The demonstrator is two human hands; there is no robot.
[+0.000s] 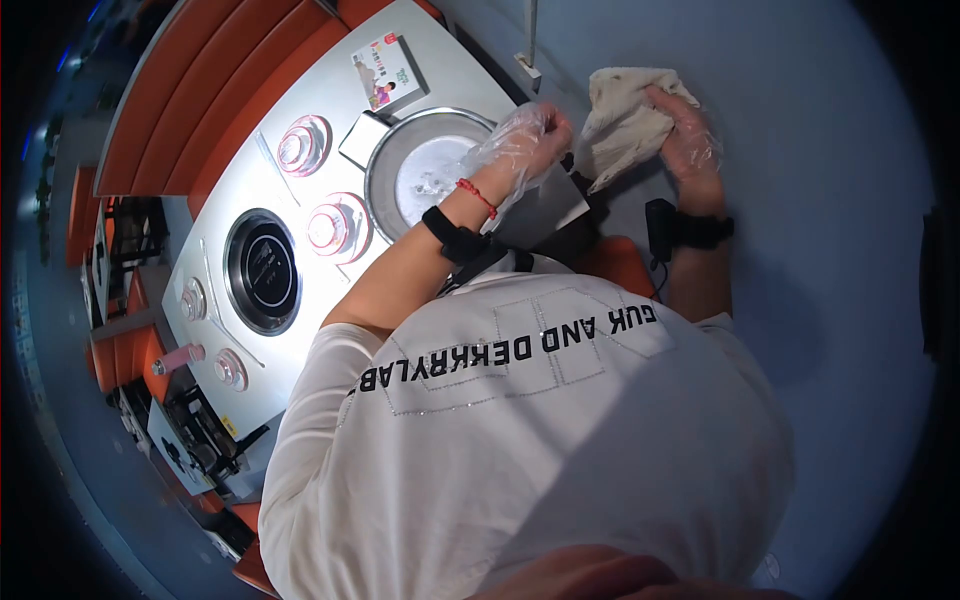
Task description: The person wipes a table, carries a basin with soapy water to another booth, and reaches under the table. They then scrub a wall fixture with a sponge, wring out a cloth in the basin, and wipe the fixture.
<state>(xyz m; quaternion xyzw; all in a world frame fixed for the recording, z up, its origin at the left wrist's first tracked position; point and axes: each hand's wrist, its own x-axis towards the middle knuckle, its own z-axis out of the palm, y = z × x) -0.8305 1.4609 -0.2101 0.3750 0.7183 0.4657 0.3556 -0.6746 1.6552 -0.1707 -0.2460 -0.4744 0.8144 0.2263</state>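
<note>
My right hand (690, 140), in a clear plastic glove, is closed on a crumpled off-white cloth (632, 120) held up beyond the table's edge. My left hand (530, 140), also gloved in clear plastic with a red bracelet at the wrist, has its fingers curled in; whatever they may hold is hidden. It hovers at the right side of a large round basin (376, 180). Pale, foamy-looking liquid shows inside the basin. Black bands circle both of my forearms.
Pink-and-white dish sets (335, 228) and a round black cooker (262, 272) are on the white table (285, 220). A printed card (385, 75) lies at its far end. An orange booth seat (200, 90) runs along the left; blue-grey floor (830, 200) lies right.
</note>
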